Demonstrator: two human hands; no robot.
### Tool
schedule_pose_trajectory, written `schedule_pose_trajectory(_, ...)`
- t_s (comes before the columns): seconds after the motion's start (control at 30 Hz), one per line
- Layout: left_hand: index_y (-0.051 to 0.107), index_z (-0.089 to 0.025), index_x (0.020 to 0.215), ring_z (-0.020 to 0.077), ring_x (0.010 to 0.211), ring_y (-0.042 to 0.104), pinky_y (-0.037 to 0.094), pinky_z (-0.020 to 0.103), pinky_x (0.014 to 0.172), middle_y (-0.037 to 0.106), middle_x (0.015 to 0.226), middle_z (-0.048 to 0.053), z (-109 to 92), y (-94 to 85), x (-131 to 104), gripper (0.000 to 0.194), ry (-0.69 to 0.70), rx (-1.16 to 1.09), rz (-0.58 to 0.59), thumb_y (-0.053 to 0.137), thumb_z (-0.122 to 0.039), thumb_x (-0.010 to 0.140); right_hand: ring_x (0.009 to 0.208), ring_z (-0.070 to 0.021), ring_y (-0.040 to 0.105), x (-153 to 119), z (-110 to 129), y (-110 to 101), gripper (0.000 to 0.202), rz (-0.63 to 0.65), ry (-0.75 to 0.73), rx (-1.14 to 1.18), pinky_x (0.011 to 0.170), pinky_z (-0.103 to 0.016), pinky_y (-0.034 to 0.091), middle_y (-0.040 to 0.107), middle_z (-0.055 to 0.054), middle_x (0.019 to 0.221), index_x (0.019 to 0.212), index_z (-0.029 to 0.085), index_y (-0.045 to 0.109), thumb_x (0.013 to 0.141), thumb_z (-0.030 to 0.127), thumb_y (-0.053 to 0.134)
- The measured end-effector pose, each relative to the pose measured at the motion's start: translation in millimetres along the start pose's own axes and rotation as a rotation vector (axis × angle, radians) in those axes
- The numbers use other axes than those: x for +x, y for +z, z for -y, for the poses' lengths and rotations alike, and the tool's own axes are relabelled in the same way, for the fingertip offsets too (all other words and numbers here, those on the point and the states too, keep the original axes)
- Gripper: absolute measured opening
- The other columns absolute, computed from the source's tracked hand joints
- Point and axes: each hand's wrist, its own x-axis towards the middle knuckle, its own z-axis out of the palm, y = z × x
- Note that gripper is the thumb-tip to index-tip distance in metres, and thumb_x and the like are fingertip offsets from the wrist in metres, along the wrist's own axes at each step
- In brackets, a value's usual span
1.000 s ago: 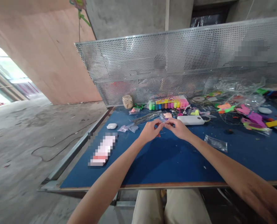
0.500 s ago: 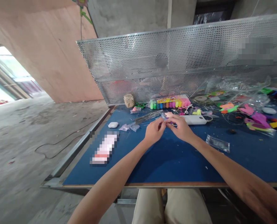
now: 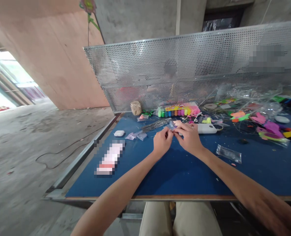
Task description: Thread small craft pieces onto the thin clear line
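Observation:
My left hand and my right hand meet over the middle of the blue table. Both are closed, thumbs and forefingers pinched close together at the tips. What they pinch is too small and covered by fingers to name. Just beyond the fingertips lie a clear plastic bag and a pale pink piece. A bundle of thin wires rests beyond my left hand. Partly behind my right hand is a white power strip.
Small plastic bags, a white earbud case and a blurred-out phone-like object lie left. Coloured clay tubs and a stone stand before a perforated metal panel. Right are a clear packet and colourful foam-like pieces.
The view has tilted up slightly, so the scene sits a little lower. My hands stay together, with a small shift of the fingers at the pinch.

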Motion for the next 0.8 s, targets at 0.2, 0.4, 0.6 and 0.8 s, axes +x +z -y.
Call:
schedule_pose_trajectory(0.2, 0.059, -0.021, 0.100, 0.0087, 0.058, 0.057, 0.046, 0.022, 0.059, 0.066, 0.096, 0.002, -2, -14.9, 6, 0.026, 0.145, -0.096, 0.158, 0.045, -0.043, 0.098, 0.092, -0.0269, 0.061, 6, -22, 4, 0.026, 0.063, 0.171, 0.328, 0.080, -0.039, 0.042, 0.070, -0.008, 0.095, 0.091, 0.023, 0.072, 0.091, 0.045, 0.058)
schedule_pose_trajectory(0.4, 0.055, -0.020, 0.122, 0.0084, 0.067, 0.066, 0.056, 0.022, 0.063, 0.055, 0.126, 0.011, 4, -15.8, 11, 0.031, 0.244, -0.231, 0.309, 0.043, -0.038, 0.100, 0.086, -0.0242, 0.061, 8, -34, 6, 0.029, 0.180, 0.276, 0.530, 0.077, -0.035, 0.043, 0.072, -0.005, 0.090, 0.084, 0.021, 0.072, 0.088, 0.047, 0.061)
schedule_pose_trajectory(0.6, 0.062, -0.021, 0.118, 0.0085, 0.066, 0.065, 0.056, 0.025, 0.071, 0.063, 0.118, 0.008, 14, -25.2, 20, 0.029, 0.385, -0.143, 0.335, 0.044, -0.036, 0.100, 0.087, -0.0228, 0.061, 7, -30, 7, 0.035, 0.232, 0.406, 0.749, 0.079, -0.034, 0.043, 0.071, -0.004, 0.088, 0.087, 0.020, 0.074, 0.083, 0.053, 0.065)
schedule_pose_trajectory(0.8, 0.070, -0.023, 0.113, 0.0144, 0.090, 0.068, 0.054, 0.027, 0.085, 0.070, 0.111, 0.005, 29, -35.0, 27, 0.027, 0.558, 0.002, 0.272, 0.051, -0.037, 0.098, 0.087, -0.0211, 0.060, 6, -25, 2, 0.032, 0.299, 0.478, 0.920, 0.083, -0.034, 0.042, 0.070, -0.003, 0.087, 0.087, 0.020, 0.074, 0.079, 0.050, 0.071)
